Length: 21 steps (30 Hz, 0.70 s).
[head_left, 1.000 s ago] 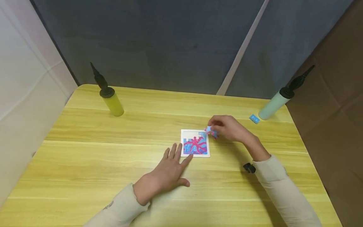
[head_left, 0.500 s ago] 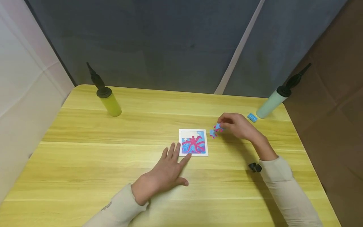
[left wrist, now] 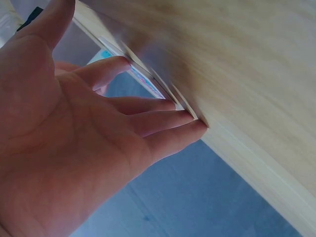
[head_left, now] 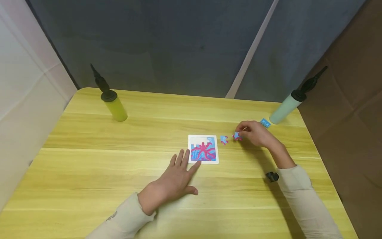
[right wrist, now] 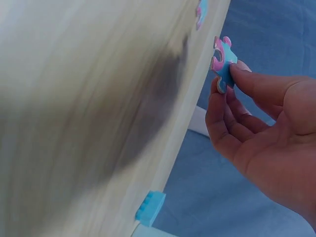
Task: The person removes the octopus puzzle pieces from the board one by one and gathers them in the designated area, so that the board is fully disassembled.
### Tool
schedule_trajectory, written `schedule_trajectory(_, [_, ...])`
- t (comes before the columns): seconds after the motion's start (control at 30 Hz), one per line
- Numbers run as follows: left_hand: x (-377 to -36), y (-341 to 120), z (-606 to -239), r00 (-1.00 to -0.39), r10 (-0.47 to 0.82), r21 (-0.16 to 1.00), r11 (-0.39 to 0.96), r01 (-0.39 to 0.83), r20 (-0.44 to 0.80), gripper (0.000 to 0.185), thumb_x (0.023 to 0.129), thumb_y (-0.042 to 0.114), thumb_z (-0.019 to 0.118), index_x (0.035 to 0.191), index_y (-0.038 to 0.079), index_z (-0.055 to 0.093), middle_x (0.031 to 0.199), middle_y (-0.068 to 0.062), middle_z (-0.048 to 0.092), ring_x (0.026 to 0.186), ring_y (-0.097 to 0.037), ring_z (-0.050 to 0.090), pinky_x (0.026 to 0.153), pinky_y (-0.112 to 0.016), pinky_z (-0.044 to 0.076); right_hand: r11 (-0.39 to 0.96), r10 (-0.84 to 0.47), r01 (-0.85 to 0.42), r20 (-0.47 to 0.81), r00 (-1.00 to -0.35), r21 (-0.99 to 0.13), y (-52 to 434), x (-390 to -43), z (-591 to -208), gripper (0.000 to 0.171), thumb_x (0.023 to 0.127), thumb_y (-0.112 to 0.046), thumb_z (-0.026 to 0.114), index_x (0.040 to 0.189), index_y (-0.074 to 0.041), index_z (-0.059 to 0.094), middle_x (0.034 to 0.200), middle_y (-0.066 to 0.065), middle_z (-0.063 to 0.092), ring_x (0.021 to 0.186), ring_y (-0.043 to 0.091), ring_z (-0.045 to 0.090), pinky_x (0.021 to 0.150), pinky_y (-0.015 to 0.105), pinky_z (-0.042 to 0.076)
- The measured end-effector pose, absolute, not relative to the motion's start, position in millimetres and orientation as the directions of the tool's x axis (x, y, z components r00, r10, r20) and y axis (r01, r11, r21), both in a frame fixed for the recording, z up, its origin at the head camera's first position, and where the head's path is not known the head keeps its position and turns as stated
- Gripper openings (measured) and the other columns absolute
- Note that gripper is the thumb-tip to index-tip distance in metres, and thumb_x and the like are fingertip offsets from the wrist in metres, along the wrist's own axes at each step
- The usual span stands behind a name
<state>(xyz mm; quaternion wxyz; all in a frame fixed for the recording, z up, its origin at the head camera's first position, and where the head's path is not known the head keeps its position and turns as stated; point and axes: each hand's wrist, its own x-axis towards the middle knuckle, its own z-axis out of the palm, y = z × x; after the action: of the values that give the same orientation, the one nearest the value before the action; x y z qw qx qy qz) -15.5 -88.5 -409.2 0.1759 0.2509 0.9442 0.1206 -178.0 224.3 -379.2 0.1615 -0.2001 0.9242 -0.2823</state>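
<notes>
Since the earlier frames the right hand (head_left: 253,133) has drawn away to the right of the square white-framed puzzle board with a pink octopus on blue (head_left: 203,149), and one small blue-and-pink jigsaw piece (head_left: 224,139) now lies alone on the yellow wooden table (head_left: 89,172), just right of the board's upper right corner.

Nearest, in the lower middle of the head view, the left hand (head_left: 173,182) lies flat on the table, fingers straight and spread, holding nothing. Its fingertips (left wrist: 195,126) touch the board's lower left corner. A cream sleeve (head_left: 125,219) covers the forearm.

The board sits at the centre of the frame. Its picture is filled except along the top, where a white gap shows in the upper left part.

To the right, the right hand pinches a second blue-and-pink jigsaw piece (right wrist: 223,61) between thumb and fingertips. The right wrist view shows it as a knobbed piece, blue with a curved pink band, held at the table surface. It is near the loose piece but apart from it.

Farther back, a small light-blue block (head_left: 265,123) lies by a pale green hand pump with a black nozzle (head_left: 286,108) in the upper right. A yellow hand pump with a black nozzle (head_left: 113,104) stands in the upper left.
</notes>
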Motion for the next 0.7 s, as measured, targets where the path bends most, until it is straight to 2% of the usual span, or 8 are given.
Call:
schedule_trajectory(0.2, [-12.1, -89.8, -410.0, -0.817, 0.511, 0.345, 0.843, 0.413, -0.268, 0.095, 0.088, 0.058, 0.072, 0.163, 0.015, 0.033, 0.168, -0.035, 0.009, 0.156, -0.055, 0.010, 0.126, -0.066, 0.017, 0.769, -0.469, -0.290, -0.193, -0.862, -0.570, 229.6, -180.6, -384.0, 0.012, 0.101, -0.007, 0.062, 0.106, -0.004, 0.073, 0.102, 0.014, 0.071, 0.082, 0.021, 0.061, 0.073, 0.032, 0.048])
schedule_trajectory(0.6, [-9.9, -92.6, -407.8, -0.827, 0.496, 0.330, 0.853, 0.405, -0.265, 0.094, 0.088, 0.058, 0.073, 0.162, 0.015, 0.035, 0.168, -0.035, 0.011, 0.156, -0.055, 0.012, 0.126, -0.067, 0.019, 0.779, -0.477, -0.297, -0.215, -0.852, -0.552, 231.4, -185.9, -397.3, 0.014, 0.101, -0.004, 0.060, 0.106, -0.003, 0.073, 0.098, 0.011, 0.073, 0.086, 0.019, 0.063, 0.083, 0.037, 0.051])
schedule_trajectory(0.7, [-10.0, -92.4, -406.9, -0.827, 0.496, 0.331, 0.852, 0.405, -0.264, 0.093, 0.088, 0.058, 0.073, 0.162, 0.014, 0.035, 0.168, -0.035, 0.012, 0.156, -0.055, 0.013, 0.126, -0.066, 0.019, 0.788, -0.469, -0.286, -0.231, -0.853, -0.546, 231.5, -187.6, -398.8, 0.014, 0.101, -0.004, 0.059, 0.106, -0.003, 0.073, 0.097, 0.011, 0.073, 0.084, 0.019, 0.062, 0.080, 0.036, 0.051])
